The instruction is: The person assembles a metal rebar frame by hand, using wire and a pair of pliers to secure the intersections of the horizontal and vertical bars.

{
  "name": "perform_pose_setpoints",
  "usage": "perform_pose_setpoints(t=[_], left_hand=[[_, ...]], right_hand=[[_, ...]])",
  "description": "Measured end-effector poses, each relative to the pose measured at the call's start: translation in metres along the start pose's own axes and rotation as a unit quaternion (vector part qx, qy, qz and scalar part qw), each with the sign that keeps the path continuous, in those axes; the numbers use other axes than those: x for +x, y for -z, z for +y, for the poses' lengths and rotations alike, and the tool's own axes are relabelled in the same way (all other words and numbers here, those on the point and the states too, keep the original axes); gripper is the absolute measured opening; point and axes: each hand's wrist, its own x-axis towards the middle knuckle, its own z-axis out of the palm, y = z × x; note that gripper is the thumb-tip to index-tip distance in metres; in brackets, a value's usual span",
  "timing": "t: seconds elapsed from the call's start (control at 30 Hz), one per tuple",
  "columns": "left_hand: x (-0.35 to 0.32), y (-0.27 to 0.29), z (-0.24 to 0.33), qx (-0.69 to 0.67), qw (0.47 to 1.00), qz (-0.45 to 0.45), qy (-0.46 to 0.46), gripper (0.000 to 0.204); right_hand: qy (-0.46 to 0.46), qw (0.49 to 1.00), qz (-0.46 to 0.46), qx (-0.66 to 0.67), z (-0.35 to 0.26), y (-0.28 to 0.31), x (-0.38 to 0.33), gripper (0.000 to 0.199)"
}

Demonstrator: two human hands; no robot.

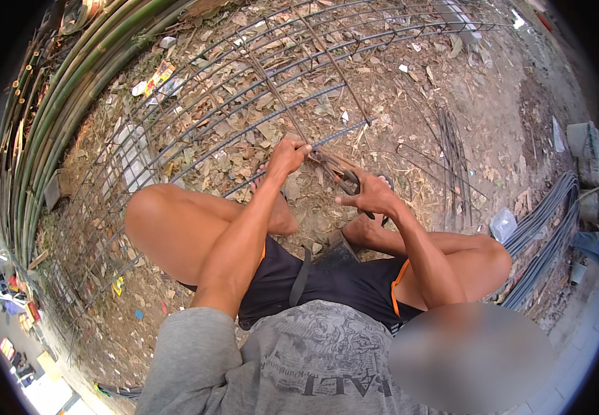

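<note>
Squatting on leaf-strewn ground (410, 90), knees spread left and right; rebar grid (195, 117) lying flat ahead and to the left, near edge between the feet. Left hand (287, 155) on a grid bar, right hand (368, 197) just right of it with pliers (346, 181); bamboo poles (64, 104) stacked far left, loose rods (455, 166) right of the grid, bundled bars (545, 228) farther right.

I see my left hand (287, 155) gripping a bar of the rebar grid (195, 104) lying on leaf-strewn ground (410, 104). My right hand (372, 197) holds pliers (346, 181) just beside it. Bamboo poles (64, 90) lie along the grid's left edge.
</note>
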Motion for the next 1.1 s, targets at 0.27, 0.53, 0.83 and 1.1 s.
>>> perform_pose_setpoints(t=[0.27, 0.53, 0.83, 1.1], left_hand=[[0.002, 0.0, 0.003, -0.013, 1.0, -0.002, -0.023, 0.034], [0.0, -0.003, 0.006, 0.01, 1.0, -0.004, -0.001, 0.035], [0.005, -0.005, 0.006, 0.003, 1.0, -0.023, 0.011, 0.036], [0.003, -0.002, -0.008, 0.029, 0.999, 0.023, -0.028, 0.036]], right_hand=[[-0.055, 0.964, -0.133, 0.221, 0.018, -0.002, 0.005, 0.04], [0.078, 0.903, 0.248, -0.343, 0.028, -0.03, -0.012, 0.048], [-0.123, 0.947, -0.218, 0.203, 0.057, -0.006, 0.015, 0.044], [0.168, 0.84, 0.305, -0.417, -0.005, -0.007, -0.025, 0.043]])
